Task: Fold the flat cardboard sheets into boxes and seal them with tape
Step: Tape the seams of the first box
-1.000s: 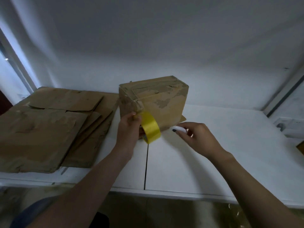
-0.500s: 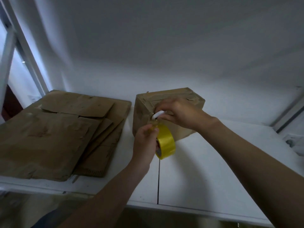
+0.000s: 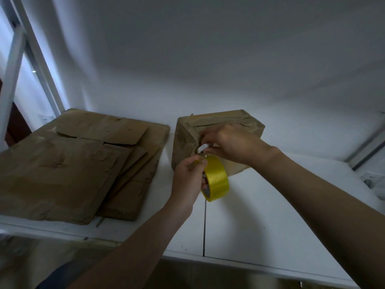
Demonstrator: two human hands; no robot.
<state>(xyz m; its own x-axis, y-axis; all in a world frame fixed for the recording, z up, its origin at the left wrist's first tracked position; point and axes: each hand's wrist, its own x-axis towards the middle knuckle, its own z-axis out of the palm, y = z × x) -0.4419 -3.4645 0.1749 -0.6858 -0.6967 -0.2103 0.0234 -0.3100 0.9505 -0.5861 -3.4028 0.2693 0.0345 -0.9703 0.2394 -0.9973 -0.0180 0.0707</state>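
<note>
The folded box point(image 3: 185, 138) stands on the white surface point(image 3: 281, 215), right of centre, well apart from the near edge. Its long axis runs from near-left to far-right, with one short end facing the person. The cardboard looks worn and creased, so it is probably light and stiff only along its edges, and likely to dent if pressed mid-panel. It is best steadied at a corner or along a fold.

The left hand point(image 3: 187, 178) grips the yellow tape roll point(image 3: 217, 180), with fingers curled into its core and the thumb on the rim. The roll is held on edge just in front of the box, its hole facing left and a short strip seemingly running up to the box's near end. The tape looks glossy and thin, apt to stick to itself, so it should be kept taut.

The right hand point(image 3: 231, 144) is closed, pinching a small white cutter point(image 3: 203, 147) against that near end, just above the roll.

The stack of flat cardboard sheets point(image 3: 73, 163) lies to the left, floppy-looking and best lifted by two opposite edges
</note>
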